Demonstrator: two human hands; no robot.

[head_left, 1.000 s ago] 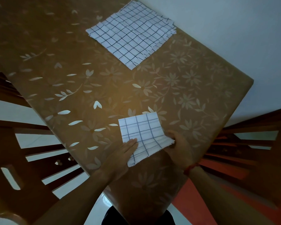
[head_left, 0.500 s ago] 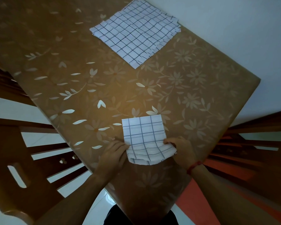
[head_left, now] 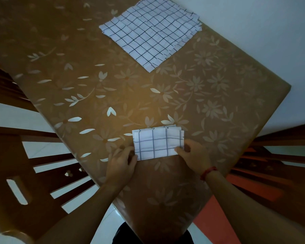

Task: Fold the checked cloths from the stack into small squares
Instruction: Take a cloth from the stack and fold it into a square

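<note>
A white cloth with dark checks [head_left: 157, 142] lies folded into a flat rectangle near the front edge of the table. My left hand [head_left: 121, 162] holds its lower left corner with curled fingers. My right hand [head_left: 192, 154] pinches its right edge near the lower right corner. The stack of unfolded checked cloths [head_left: 151, 30] lies spread flat at the far end of the table, well away from both hands.
The table wears a brown cloth with pale flowers [head_left: 201, 95]. A wooden chair back [head_left: 25, 182] stands at the left and another wooden chair [head_left: 278, 155] at the right. A white wall [head_left: 262, 23] rises behind the table.
The near half of the cloth has been folded up and over, so the square is now a flat rectangle half as deep. Both hands moved up with the fold.
</note>
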